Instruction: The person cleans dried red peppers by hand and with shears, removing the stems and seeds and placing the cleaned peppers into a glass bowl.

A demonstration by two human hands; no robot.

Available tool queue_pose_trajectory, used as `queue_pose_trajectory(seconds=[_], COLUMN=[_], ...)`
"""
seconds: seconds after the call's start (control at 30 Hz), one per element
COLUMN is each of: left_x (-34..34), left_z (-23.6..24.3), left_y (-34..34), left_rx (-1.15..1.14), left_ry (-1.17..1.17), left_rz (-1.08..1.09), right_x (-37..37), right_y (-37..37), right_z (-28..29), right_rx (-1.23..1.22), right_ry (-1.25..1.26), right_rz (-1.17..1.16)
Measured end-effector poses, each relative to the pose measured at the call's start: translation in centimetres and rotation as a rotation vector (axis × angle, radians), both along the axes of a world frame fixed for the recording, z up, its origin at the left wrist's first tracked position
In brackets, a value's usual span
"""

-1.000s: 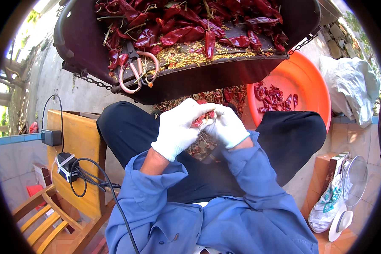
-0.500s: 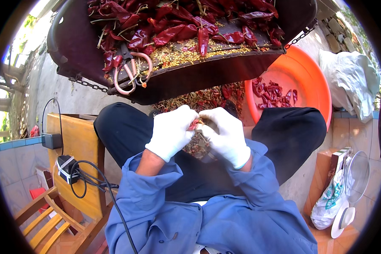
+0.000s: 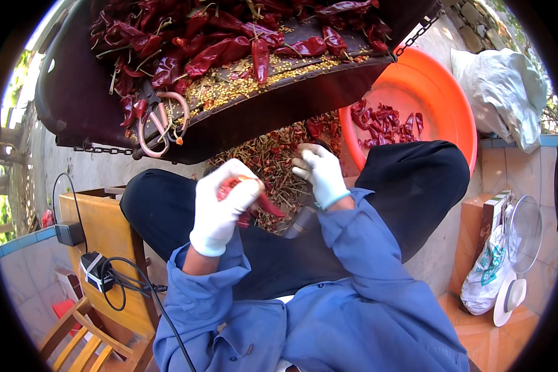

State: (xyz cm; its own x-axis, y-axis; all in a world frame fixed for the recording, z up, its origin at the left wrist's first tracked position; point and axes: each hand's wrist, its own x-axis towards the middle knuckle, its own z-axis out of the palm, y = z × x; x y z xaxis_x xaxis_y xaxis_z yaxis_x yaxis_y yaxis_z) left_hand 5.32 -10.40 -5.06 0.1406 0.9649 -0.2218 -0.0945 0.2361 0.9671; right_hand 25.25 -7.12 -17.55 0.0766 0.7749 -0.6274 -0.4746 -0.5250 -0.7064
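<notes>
My left hand, in a white glove, closes round dried red chili peppers; one chili pepper sticks out past the thumb toward the right. Apart from it, my right hand, also gloved, is held over the floor litter with its fingers curled in. Whether anything is between those fingertips is too small to tell. Beyond both hands, a dark tub holds a heap of dried chili peppers and scattered yellow seeds. Scissors with pink handles lie at its near left edge.
An orange basin with chili pieces stands right of the tub. Stems and scraps cover the floor between my legs. A white sack is at far right. At left are a wooden cabinet and a black cable.
My hands, together before, have moved apart: the left toward the left with chili peppers, the right a little to the right. The view has shifted, so the tub appears further left.
</notes>
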Motion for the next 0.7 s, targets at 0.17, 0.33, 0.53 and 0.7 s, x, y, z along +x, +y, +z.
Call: queue_pose_trajectory(seconds=[0.17,0.33,0.53,0.7], left_x=[-0.2,-1.2,-1.1,-1.1], left_z=[-0.8,-0.6,-0.2,-0.2], left_y=[0.8,0.6,0.9,1.2], left_rx=[-0.005,-0.216,-0.33,-0.391], left_ry=[-0.355,-0.512,-0.494,-0.487], left_rz=[0.151,0.068,0.12,0.193], right_x=[0.7,5.4,7.2,6.2], right_y=[4.3,9.0,13.2,13.6], right_z=[-11.6,-18.2,-22.3,-22.7], right_rx=[-0.018,-0.049,-0.301,-0.348], right_ry=[-1.011,-1.201,-0.485,-0.615], right_rz=[0.471,0.489,0.23,0.22])
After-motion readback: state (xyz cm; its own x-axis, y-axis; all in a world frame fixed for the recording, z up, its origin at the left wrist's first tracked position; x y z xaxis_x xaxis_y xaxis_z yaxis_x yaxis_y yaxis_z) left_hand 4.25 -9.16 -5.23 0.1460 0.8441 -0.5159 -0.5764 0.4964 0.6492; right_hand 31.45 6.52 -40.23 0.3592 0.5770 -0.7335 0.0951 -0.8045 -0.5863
